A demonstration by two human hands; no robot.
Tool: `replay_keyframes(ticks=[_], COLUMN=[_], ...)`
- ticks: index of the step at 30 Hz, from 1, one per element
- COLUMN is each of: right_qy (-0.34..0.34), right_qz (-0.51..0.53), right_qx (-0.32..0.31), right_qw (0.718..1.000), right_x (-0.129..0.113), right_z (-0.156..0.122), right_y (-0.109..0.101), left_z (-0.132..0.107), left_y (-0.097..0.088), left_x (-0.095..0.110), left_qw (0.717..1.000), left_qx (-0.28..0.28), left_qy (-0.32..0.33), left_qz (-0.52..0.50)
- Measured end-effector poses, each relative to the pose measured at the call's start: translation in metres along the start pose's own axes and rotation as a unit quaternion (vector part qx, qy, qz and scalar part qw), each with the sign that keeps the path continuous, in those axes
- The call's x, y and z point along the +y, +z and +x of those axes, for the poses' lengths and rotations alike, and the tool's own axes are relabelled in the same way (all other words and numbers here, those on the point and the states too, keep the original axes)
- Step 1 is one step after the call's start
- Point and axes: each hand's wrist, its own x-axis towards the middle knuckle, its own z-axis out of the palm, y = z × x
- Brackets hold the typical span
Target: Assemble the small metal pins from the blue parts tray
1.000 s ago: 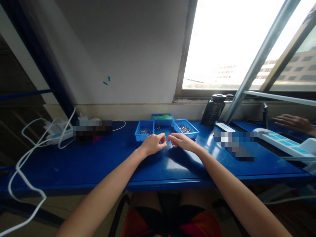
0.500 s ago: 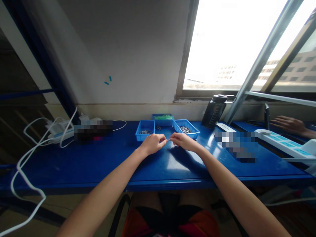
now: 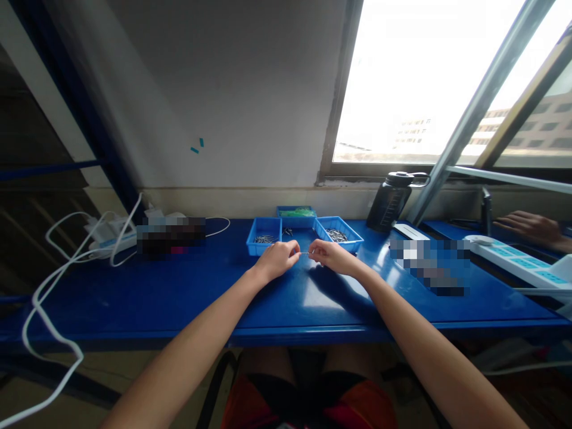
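A thin, pale metal-looking pin (image 3: 304, 253) spans the small gap between my hands, just above the blue desk; its exact kind is too small to tell. My left hand (image 3: 279, 260) pinches one end between thumb and fingers. The other end is in the closed fingertips of my right hand (image 3: 329, 256). Beyond my left hand stands a blue bin (image 3: 251, 244) with thin metal pieces (image 3: 263, 239) in it. A second blue bin (image 3: 355, 243), partly behind my right hand, has more metal pieces (image 3: 336, 235). Between the bins lies a little heap of dark metal pieces (image 3: 287, 231).
A rear blue bin (image 3: 297, 221) contains green items (image 3: 296, 212). To the right are a black bottle (image 3: 388, 202), a power strip (image 3: 518, 259) and another person's hand (image 3: 529, 229). White cables (image 3: 53, 333) loop at the left over the blue desk (image 3: 179, 298).
My hands have moved slightly apart, so more of the thin pin shows between the fingertips. The whole view has shifted a little; the bins are as before.
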Motion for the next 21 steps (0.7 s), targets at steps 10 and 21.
replay_keyframes(ticks=[10,21], right_qy=[0.002,0.017], right_qz=[-0.01,0.086], right_qx=[0.018,-0.036], right_qw=[1.0,0.995], right_x=[-0.0025,-0.0031], right_z=[-0.0012,-0.0014], right_y=[-0.0007,-0.0009], left_z=[-0.0021,-0.0012], left_y=[-0.0019,-0.0005], left_x=[0.0022,0.0028], left_qw=[1.0,0.998], left_qx=[-0.006,-0.03], left_qy=[-0.015,-0.029], left_qz=[0.017,0.04])
